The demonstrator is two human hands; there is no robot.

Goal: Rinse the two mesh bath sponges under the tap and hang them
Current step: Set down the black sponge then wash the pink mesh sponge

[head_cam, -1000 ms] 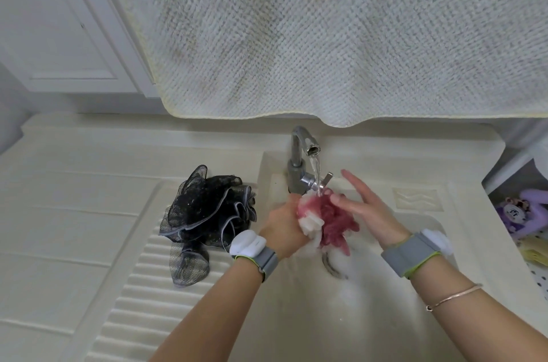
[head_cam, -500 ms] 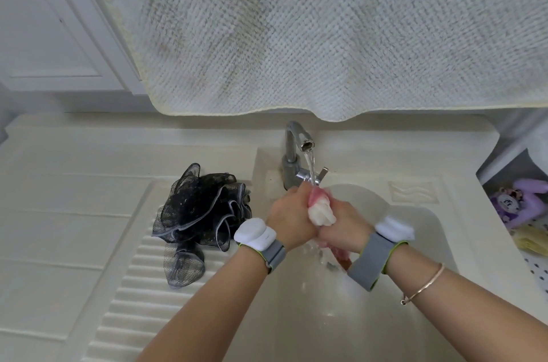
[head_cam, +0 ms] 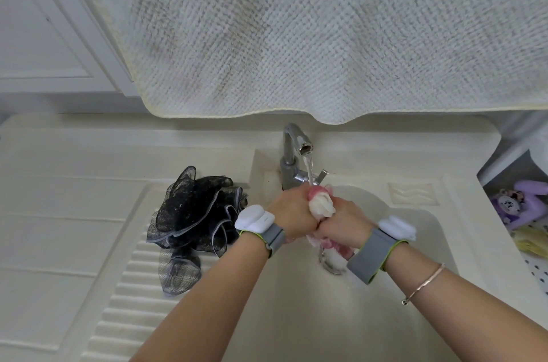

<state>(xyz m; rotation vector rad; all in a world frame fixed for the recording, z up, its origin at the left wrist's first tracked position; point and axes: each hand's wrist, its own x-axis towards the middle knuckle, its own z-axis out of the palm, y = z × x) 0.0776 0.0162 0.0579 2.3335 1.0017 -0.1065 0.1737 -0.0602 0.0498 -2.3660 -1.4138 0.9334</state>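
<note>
Cream laundry sink [head_cam: 415, 302] with a ribbed drainboard [head_cam: 118, 287] to its left, white cabinet door behind, and a large waffle-weave towel [head_cam: 326, 35] hanging low over the back edge. Chrome tap [head_cam: 292, 151] running, the stream falling straight onto the pink and white mesh sponge [head_cam: 320, 201].

Both hands busy with that sponge over the basin: left hand [head_cam: 292, 212] curled round its upper part, right hand [head_cam: 345, 223] curled round the lower part, knuckles touching, the mesh squeezed into a tight wad between them. White ruffle bulging out above the fists, a pink tail hanging below the right wrist toward the drain [head_cam: 330, 262]. Grey wristbands with white pods on both wrists, a thin bangle on the right forearm.

Black mesh sponge [head_cam: 192, 222] lying loose on the drainboard, just beside the sink's left rim and near the left wrist, untouched by either hand. Wet or dry: impossible to tell from here.

Judged progress: early to middle. First sponge mid-rinse, apparently being wrung under the water. Left to do, most likely: finish this one, rinse the black one, then hang both. No hook or rail for hanging visible anywhere in view. Purple plush toy [head_cam: 522, 201] on a shelf at far right, well apart from the work.
</note>
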